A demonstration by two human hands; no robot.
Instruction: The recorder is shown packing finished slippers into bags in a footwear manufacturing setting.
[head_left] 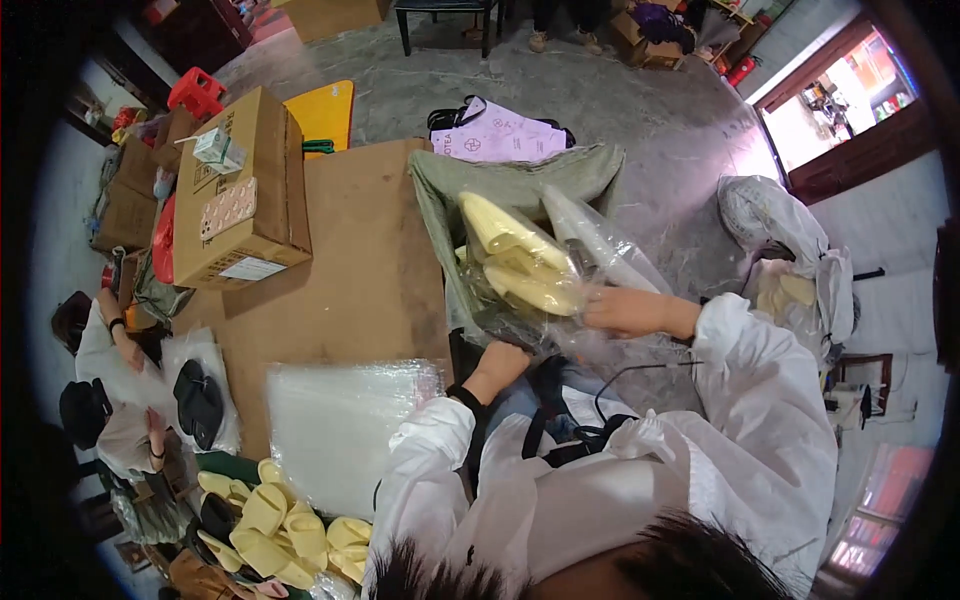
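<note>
A pair of pale yellow slippers (530, 262) lies inside a clear plastic bag, over the mouth of an open grey-green sack (432, 190). My right hand (632, 312) is closed on the near right end of this bag. Beside the sack's near side, my left hand (497, 370) is curled with its back upward; clear plastic reaches close to it, and what its fingers hold is hidden. Another clear bag with something whitish (600, 240) leans at the sack's right side. Flat clear plastic bags (345, 425) lie stacked on the table left of my left hand.
Loose yellow slippers (275, 520) are heaped at the lower left. A cardboard box (245, 190) with a phone and a carton stands on the brown table (375, 230). At the left, another person's hands (155, 430) are near bagged black slippers (200, 405). White sacks (775, 225) stand right.
</note>
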